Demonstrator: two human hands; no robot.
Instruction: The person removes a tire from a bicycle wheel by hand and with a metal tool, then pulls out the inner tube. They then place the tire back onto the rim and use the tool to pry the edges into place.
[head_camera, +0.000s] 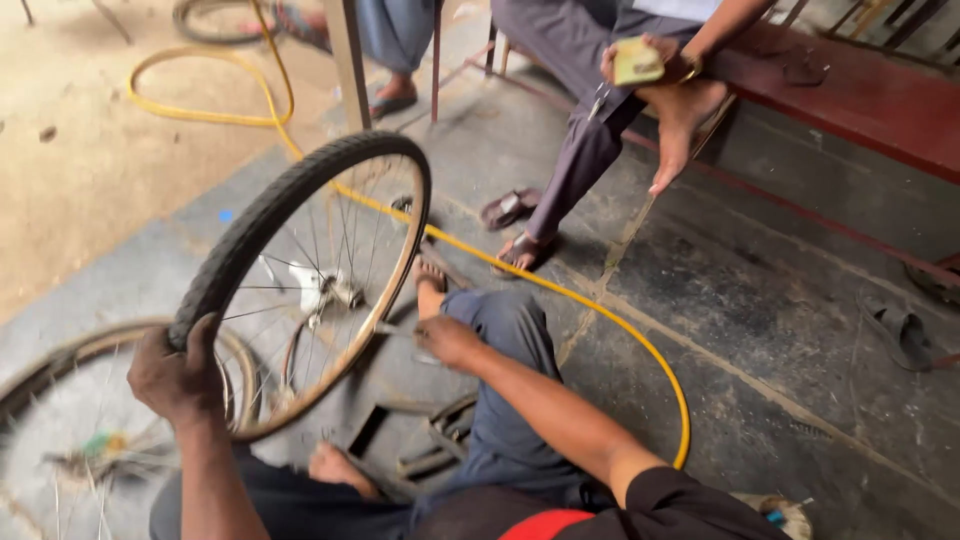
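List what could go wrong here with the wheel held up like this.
1. Only the left hand grips the bicycle wheel, by its tyre; standing tilted on edge, it could tip or roll.
2. The right hand sits close to the rim and spokes, so fingers could get pinched if the wheel turns.
3. The yellow hose runs beneath the wheel and could snag it.

There is only one view, from the camera on my head. It looks down and a bit forward, tilted to one side. My hands and the bicycle wheel are close below it. The concrete floor and red bench sit farther off, up top.
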